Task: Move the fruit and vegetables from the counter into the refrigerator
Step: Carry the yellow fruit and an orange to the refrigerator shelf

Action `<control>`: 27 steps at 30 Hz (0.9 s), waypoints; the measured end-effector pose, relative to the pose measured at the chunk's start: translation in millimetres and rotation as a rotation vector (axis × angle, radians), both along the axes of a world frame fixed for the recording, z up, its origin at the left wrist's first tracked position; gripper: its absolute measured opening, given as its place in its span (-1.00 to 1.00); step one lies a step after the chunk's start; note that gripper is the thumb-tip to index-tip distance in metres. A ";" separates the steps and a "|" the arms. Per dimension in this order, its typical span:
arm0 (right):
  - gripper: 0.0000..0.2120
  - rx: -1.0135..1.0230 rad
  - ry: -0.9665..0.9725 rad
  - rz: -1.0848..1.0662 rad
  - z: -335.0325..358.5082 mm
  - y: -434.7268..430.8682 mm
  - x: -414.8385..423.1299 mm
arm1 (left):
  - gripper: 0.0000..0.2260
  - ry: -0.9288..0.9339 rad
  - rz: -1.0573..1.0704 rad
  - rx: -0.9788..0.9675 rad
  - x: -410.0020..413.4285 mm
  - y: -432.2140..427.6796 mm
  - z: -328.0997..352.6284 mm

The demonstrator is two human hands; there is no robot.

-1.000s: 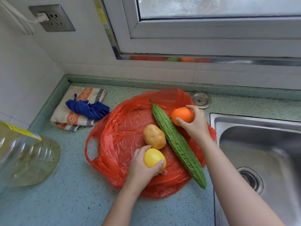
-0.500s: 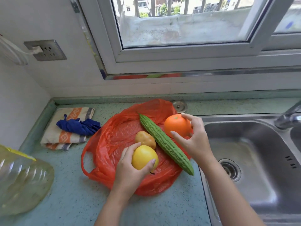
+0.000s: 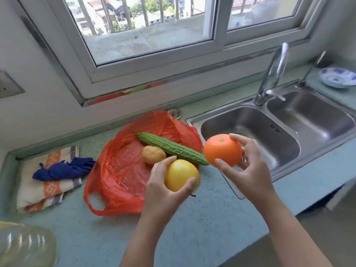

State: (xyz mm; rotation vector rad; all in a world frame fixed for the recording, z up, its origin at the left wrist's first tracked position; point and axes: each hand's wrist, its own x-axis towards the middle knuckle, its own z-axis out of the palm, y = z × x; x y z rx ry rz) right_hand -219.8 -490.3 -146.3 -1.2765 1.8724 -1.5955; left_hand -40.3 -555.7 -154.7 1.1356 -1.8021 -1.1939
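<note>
My left hand (image 3: 163, 191) grips a round yellow fruit (image 3: 181, 175), lifted above the counter's front. My right hand (image 3: 244, 166) holds an orange (image 3: 222, 149) in its fingertips, raised over the left edge of the sink. A long green bitter gourd (image 3: 171, 148) and a potato (image 3: 153, 154) lie on a flattened red plastic bag (image 3: 119, 170) on the green counter (image 3: 192, 228). The refrigerator is out of view.
A double steel sink (image 3: 250, 135) with a tap (image 3: 273, 74) is at right. A striped towel (image 3: 48, 187) with a blue cloth (image 3: 63, 168) lies at left. A clear oil bottle (image 3: 25, 245) sits at bottom left, a patterned bowl (image 3: 337, 77) at far right.
Both hands have lifted their fruit off the red bag and drawn it toward me and to the right. The view has swung right, bringing the sink and tap into sight.
</note>
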 end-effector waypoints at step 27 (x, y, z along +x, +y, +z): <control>-0.51 -0.251 0.066 -0.991 30.6 447.9 -158.0 | -0.47 0.110 -1.021 -0.118 -278.9 357.1 46.8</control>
